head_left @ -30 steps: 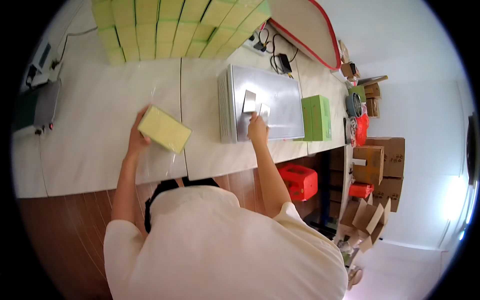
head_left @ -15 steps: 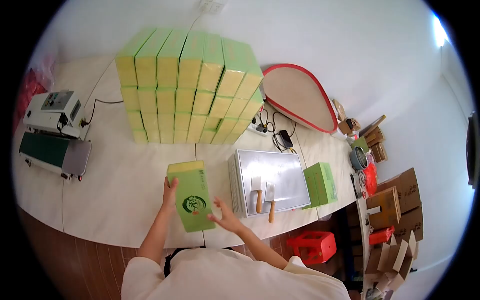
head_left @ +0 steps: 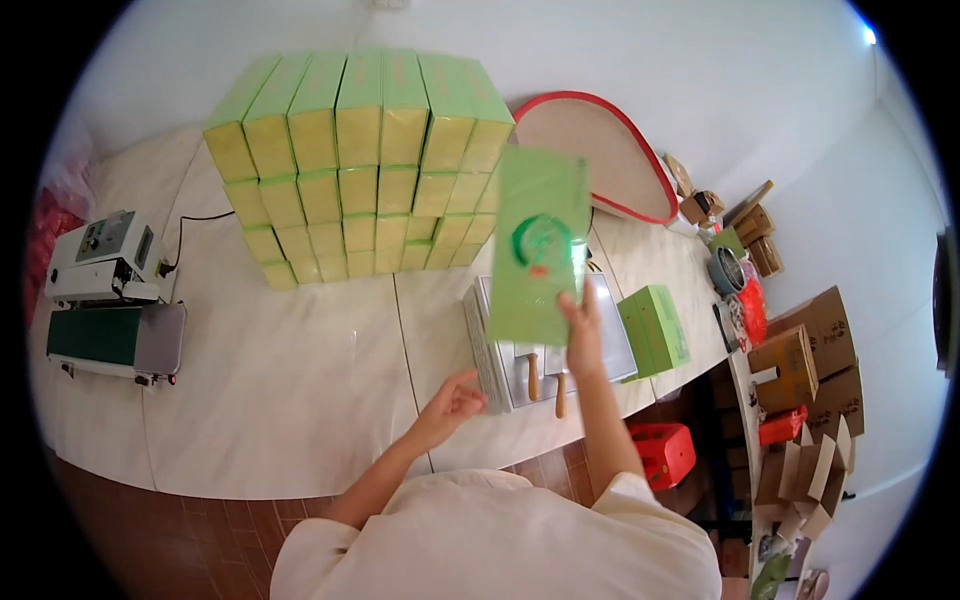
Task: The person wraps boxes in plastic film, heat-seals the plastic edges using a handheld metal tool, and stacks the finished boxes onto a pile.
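My right hand (head_left: 586,325) grips a green box (head_left: 540,255) by its lower right edge and holds it raised. A dark green round emblem shows on the side facing me. Beneath it is a flat metal-topped unit (head_left: 609,340), partly covered by the box. Two scrapers with wooden handles (head_left: 533,378) lie on that top, their blades mostly hidden. My left hand (head_left: 452,408) is empty, with loosely curled fingers apart, beside the unit's left side. Another green carton (head_left: 655,333) stands on the table just right of the unit.
A tall stack of green-and-yellow boxes (head_left: 360,155) stands at the back. A sealing machine (head_left: 115,300) is at the left with its cord behind. A red-rimmed tray (head_left: 590,150) leans at the wall. A red stool (head_left: 664,454) and cardboard boxes (head_left: 785,370) are at the right.
The green box has gone from my left hand to my right and moved up and right, over the metal-topped unit. My left hand has let go and shifted right. The view has shifted slightly.
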Tool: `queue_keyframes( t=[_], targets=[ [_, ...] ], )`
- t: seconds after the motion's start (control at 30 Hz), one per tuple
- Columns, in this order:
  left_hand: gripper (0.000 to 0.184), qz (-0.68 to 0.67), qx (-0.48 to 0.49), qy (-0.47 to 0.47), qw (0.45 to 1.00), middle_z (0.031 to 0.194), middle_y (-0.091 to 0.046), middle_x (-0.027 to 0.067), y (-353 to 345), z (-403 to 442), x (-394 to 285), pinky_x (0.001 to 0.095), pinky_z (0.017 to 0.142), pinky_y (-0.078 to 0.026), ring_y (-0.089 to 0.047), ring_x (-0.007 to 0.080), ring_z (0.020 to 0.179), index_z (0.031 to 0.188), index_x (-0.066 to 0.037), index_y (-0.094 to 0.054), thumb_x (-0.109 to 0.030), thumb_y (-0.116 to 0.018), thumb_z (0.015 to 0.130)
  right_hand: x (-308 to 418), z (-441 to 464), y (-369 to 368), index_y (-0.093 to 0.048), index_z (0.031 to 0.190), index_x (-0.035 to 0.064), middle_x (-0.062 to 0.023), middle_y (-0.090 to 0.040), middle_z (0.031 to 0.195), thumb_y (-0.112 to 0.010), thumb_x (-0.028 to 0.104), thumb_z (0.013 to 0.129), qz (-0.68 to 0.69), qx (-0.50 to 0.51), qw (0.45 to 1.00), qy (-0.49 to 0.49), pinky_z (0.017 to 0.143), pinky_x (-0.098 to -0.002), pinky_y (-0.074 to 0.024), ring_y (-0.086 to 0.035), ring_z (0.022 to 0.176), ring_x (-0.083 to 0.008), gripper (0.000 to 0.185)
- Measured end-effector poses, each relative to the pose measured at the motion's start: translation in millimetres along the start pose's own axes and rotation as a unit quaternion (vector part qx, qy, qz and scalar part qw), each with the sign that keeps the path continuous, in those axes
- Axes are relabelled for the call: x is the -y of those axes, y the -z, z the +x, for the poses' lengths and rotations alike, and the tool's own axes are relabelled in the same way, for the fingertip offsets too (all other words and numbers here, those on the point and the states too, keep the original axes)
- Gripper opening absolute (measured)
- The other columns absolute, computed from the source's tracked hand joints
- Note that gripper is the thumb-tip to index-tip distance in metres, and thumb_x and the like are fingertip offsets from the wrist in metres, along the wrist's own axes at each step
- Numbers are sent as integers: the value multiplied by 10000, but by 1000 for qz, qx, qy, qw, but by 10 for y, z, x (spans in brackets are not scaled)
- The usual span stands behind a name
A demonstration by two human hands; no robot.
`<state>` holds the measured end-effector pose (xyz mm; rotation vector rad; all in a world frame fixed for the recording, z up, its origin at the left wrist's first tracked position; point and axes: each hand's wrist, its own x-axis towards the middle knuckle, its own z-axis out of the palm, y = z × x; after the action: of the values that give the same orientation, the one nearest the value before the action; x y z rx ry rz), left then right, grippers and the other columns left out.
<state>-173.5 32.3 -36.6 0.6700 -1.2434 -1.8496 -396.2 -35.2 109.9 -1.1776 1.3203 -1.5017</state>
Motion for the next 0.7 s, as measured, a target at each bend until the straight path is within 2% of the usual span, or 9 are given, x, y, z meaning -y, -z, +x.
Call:
queue_keyframes(
  t=[0.03, 0.1, 0.17, 0.23, 0.37, 0.43, 0.6, 0.63, 0.7],
  targets=[
    [452, 5, 17, 40, 999, 1192, -561, 74, 14, -115, 12, 296, 927, -456, -569, 163, 1087, 1396, -74, -379, -193, -542, 992, 81, 213, 46, -293, 1498, 32, -171, -529, 1309, -701, 285, 871, -13, -27, 999, 45, 952, -317, -450, -550, 1135, -214, 790],
    [376, -13, -60, 74, 995, 1138, -604, 75, 171, -388, 71, 306, 927, -457, -605, 173, 1024, 1355, -80, -453, -181, -524, 1000, 271, 742, 173, -361, 1472, 33, -141, -584, 1197, -701, 254, 862, -87, -50, 993, 64, 840, -269, -466, -571, 980, -154, 733],
    [345, -37, -140, 87, 986, 1134, -614, 58, 451, -701, 230, 306, 914, -457, -602, 161, 1026, 1325, -80, -491, -202, -516, 1003, 288, 1457, 234, -412, 1450, 58, -164, -610, 1204, -714, 251, 823, -160, -67, 972, 161, 907, -317, -470, -584, 1079, -225, 722],
    [310, 8, -228, 100, 969, 1105, -629, 49, 682, -978, 178, 301, 883, -453, -601, 147, 1009, 1280, -80, -529, -232, -496, 1012, 294, 2222, 237, -438, 1437, 103, -220, -595, 1244, -726, 316, 780, -323, -82, 927, 170, 965, -379, -462, -564, 1164, -304, 748],
    [285, 48, -359, 91, 928, 1076, -638, 37, 982, -1234, 167, 290, 847, -447, -599, 136, 980, 1226, -85, -566, -257, -483, 1016, 532, 3017, -406, -461, 1421, 156, -249, -577, 1264, -685, 461, 750, -469, -101, 869, 126, 990, -444, -447, -539, 1193, -369, 770],
    [278, 43, -418, 73, 905, 1076, -637, 30, 1007, -1292, 91, 280, 827, -441, -597, 126, 957, 1204, -90, -577, -272, -484, 1014, 792, 2932, -840, -477, 1402, 139, -223, -576, 1288, -662, 451, 762, -537, -97, 834, 84, 1003, -451, -436, -535, 1197, -372, 736],
    [275, 28, -432, 101, 896, 1067, -636, 22, 884, -1355, 194, 279, 832, -441, -597, 121, 959, 1190, -96, -589, -279, -489, 1011, 171, 3773, -997, -492, 1376, 75, -197, -578, 1308, -504, 439, 869, -521, -3, 847, 105, 1037, -476, -405, -491, 1254, -403, 624],
    [276, 21, -419, 112, 901, 1067, -635, 21, 865, -1363, 238, 278, 833, -442, -597, 120, 960, 1188, -97, -591, -283, -488, 1012, 314, 3525, -1005, -521, 1341, 53, -228, -566, 1306, -436, 445, 917, -519, 14, 845, 129, 1042, -489, -395, -489, 1256, -410, 583],
    [279, 15, -412, 123, 903, 1067, -632, 18, 826, -1372, 280, 275, 833, -443, -596, 121, 961, 1190, -96, -592, -285, -488, 1011, 418, 3224, -973, -535, 1324, 54, -240, -566, 1299, -430, 453, 927, -505, -4, 855, 120, 1041, -489, -395, -496, 1248, -411, 572]
  ],
)
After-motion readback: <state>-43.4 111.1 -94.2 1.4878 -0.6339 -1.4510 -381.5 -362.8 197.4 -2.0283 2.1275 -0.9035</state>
